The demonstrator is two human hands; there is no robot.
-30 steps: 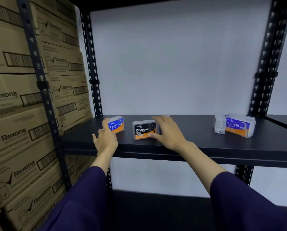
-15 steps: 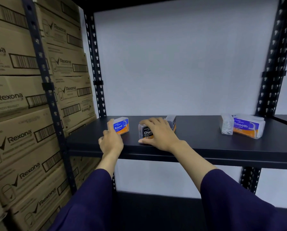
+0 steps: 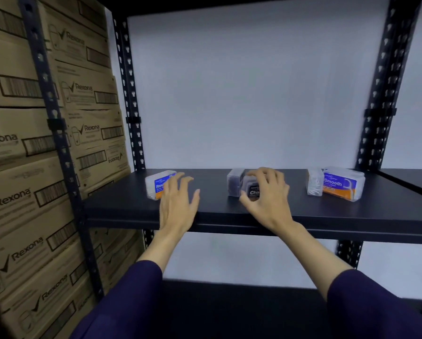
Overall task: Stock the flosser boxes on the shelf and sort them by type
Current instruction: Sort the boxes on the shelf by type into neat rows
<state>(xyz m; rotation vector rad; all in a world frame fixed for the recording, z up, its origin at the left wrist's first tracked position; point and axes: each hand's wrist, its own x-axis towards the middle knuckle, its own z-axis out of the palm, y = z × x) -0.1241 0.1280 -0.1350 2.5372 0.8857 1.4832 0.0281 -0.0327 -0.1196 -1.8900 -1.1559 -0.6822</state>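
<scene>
Right hand (image 3: 266, 194) curls over the charcoal box (image 3: 252, 190) mid-shelf (image 3: 217, 209), thumb and fingers clamped on it, label facing out, long side along the shelf edge. Left hand (image 3: 178, 204) hovers with fingers spread before the round box (image 3: 158, 187). Smooth box (image 3: 341, 183) sits right of the charcoal one; cartons (image 3: 21, 143) stand left

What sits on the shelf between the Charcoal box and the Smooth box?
Nothing: head view shows bare shelf between Charcoal box, under right hand, and Smooth box.
</scene>
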